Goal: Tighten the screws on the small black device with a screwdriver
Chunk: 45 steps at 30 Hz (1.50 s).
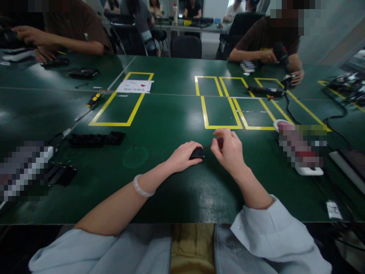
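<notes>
On the green table (176, 194), my left hand (185, 154) is closed around a small black block-like part (196, 153), which rests on the surface near the middle. My fingers cover much of it. My right hand (229, 152) pinches the dark red handle of a small screwdriver (220, 142). Its thin shaft points left, toward the black part's right end; I cannot tell whether the tip touches it. Most of the handle is hidden by my fingers.
Yellow tape (224, 126) marks rectangles ahead. A black strip-shaped part (95, 139) and a yellow-black screwdriver (94, 99) lie left. At right are a white-framed object (309, 171) and cables (339, 110). Across the table, one person (262, 42) holds a power tool; another (74, 30) works at left.
</notes>
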### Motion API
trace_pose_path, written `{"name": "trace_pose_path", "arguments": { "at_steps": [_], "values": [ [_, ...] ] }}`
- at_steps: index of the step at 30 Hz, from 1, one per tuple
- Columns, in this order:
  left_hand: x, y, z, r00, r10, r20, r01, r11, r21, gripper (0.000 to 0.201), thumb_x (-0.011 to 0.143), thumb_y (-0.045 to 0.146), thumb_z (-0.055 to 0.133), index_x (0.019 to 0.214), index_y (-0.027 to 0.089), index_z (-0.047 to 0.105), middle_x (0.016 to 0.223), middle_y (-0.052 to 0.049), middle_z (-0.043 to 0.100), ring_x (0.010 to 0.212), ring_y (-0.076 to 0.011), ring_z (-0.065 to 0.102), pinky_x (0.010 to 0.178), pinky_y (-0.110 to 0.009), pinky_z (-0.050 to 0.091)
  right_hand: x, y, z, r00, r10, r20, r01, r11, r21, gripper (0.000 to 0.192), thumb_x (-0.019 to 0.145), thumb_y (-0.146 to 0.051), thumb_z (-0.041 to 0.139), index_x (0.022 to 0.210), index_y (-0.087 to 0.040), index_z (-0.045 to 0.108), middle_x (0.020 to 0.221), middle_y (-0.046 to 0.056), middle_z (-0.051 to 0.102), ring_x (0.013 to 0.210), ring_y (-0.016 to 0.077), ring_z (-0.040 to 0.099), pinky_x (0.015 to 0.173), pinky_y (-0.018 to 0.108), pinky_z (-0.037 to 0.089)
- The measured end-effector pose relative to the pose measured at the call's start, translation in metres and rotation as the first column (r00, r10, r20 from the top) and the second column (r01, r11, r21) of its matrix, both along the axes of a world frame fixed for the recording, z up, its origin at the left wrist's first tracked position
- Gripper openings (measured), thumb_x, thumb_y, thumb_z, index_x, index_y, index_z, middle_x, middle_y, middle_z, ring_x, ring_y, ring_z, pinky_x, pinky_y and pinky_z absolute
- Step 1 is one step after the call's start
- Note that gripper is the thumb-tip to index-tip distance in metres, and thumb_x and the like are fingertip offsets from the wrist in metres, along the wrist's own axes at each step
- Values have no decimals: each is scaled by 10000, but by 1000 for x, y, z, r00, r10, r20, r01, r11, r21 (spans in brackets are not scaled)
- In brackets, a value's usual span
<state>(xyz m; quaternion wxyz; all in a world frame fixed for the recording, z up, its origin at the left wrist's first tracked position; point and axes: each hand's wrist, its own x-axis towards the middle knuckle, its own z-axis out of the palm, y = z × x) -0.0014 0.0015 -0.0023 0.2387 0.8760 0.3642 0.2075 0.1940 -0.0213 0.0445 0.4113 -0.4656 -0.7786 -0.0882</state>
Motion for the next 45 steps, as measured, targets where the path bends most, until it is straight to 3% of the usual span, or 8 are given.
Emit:
{"name": "trace_pose_path", "arguments": {
  "at_steps": [10,20,28,38,45],
  "values": [
    [-1,0,1,1000,-1,-5,1,1000,-8,364,850,366,631,1172,236,521,1143,-68,598,1063,-257,563,934,-415,445,0,-1,1,1000,-12,-5,12,999,-40,109,918,-321,501,933,-216,530,676,-16,572,615,151,496,665,301,405],
    [0,-1,1,1000,3,17,-2,1000,-16,375,840,364,640,1174,239,526,1152,-66,600,1068,-253,565,940,-416,446,0,-1,2,1000,-8,-12,7,999,-31,115,883,-204,454,972,-206,526,710,2,590,636,164,513,701,325,420],
    [0,1,0,1000,-9,0,9,1000,9,364,851,365,638,1167,229,519,1146,-66,601,1060,-251,564,925,-405,451,0,-1,1,1000,-1,-13,0,1000,-18,114,921,-315,505,941,-207,538,704,-6,595,619,148,500,669,298,409],
    [0,0,2,1000,-2,9,2,1000,-6,371,844,355,642,1174,237,521,1145,-62,598,1052,-251,564,922,-403,450,-1,-1,4,1000,13,-28,-13,1000,-17,138,868,-191,466,987,-188,536,690,3,576,640,170,502,685,317,421],
    [0,0,1,1000,-7,-5,7,1000,11,360,851,362,638,1162,224,518,1134,-64,596,1043,-248,563,916,-394,450,0,-1,2,1000,-3,6,3,1000,2,106,921,-291,499,966,-203,536,749,5,622,637,152,514,683,301,419]
  ]
}}
